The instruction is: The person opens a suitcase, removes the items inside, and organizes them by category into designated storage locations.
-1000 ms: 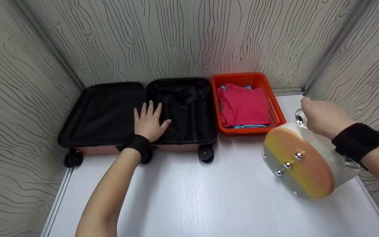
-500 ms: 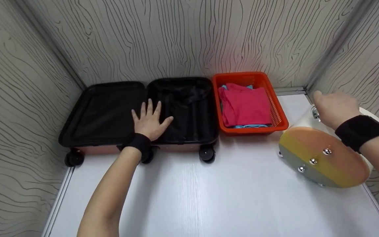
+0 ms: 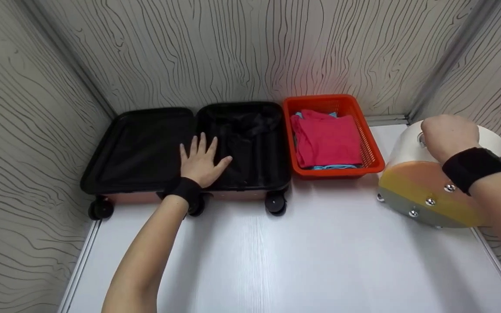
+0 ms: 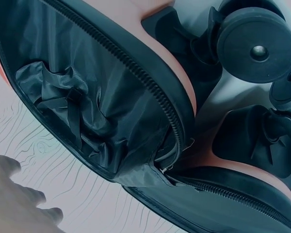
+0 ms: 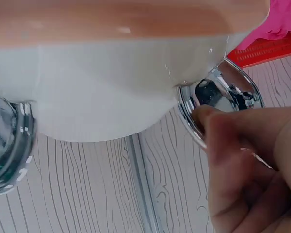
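My left hand (image 3: pixel 200 167), fingers spread, is over the middle of an open black-lined suitcase (image 3: pixel 250 161) in the head view. Its fingertips (image 4: pixel 31 196) show at the lower left of the left wrist view, holding nothing. My right hand (image 3: pixel 450 137) grips a chrome handle (image 5: pixel 223 92) on a white oval vessel (image 3: pixel 409 145). The vessel's flat face (image 3: pixel 407 184) has orange, yellow and grey-green stripes and silver ball studs. It is tilted towards me, partly hidden behind my right wrist and forearm. A second chrome fitting (image 5: pixel 9 141) is on its other side.
An orange basket (image 3: pixel 302 174) holding a folded pink cloth (image 3: pixel 328 141) over blue cloth stands right of the suitcase. Black wheels (image 3: pixel 275 203) stick out at the suitcase's near side. Wood-grain-patterned walls (image 3: pixel 242 48) enclose the white tabletop (image 3: pixel 294 256).
The right hand has carried the vessel to the right and slightly away, turning its striped face further downward. My left hand stays over the suitcase with hardly any movement.
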`<state>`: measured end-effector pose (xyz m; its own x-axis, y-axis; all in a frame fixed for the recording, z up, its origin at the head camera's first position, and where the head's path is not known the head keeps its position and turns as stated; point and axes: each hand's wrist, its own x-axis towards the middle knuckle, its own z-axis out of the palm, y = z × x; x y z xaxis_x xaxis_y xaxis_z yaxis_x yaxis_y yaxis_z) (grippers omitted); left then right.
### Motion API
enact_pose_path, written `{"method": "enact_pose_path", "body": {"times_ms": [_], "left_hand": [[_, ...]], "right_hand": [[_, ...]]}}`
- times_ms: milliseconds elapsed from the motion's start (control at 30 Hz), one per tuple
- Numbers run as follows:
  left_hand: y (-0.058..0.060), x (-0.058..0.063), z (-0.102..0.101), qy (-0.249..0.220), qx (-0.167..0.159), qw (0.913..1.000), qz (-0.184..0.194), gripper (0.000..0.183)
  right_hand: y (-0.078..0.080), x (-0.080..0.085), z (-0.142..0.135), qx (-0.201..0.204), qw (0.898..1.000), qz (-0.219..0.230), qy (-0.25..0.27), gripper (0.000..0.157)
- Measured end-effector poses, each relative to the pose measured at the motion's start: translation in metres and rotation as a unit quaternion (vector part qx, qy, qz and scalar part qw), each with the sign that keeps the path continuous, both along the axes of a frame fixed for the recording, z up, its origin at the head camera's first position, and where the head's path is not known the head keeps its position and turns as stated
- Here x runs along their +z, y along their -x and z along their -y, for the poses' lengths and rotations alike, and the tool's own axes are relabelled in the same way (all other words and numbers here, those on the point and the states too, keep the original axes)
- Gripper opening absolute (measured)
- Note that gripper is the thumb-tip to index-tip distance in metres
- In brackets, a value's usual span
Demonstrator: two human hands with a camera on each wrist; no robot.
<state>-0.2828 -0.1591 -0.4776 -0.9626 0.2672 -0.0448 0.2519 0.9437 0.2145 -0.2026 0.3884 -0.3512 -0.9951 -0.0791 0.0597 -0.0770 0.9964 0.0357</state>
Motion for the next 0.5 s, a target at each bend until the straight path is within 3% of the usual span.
{"method": "enact_pose_path", "body": {"times_ms": [267,500], "left_hand": [[-0.004,0.003,0.0,0.002,-0.003,1.0,-0.002,0.084],[-0.002,-0.001,0.002,0.008,-0.003,1.0,0.002,0.084]], "right_hand": [[0.012,-0.007,-0.005,-0.004,1.0,-0.03,0.007,0.013],[0.022,-0.014,-0.01,-0.009,0.999,-0.046,0.009,0.007]]}}
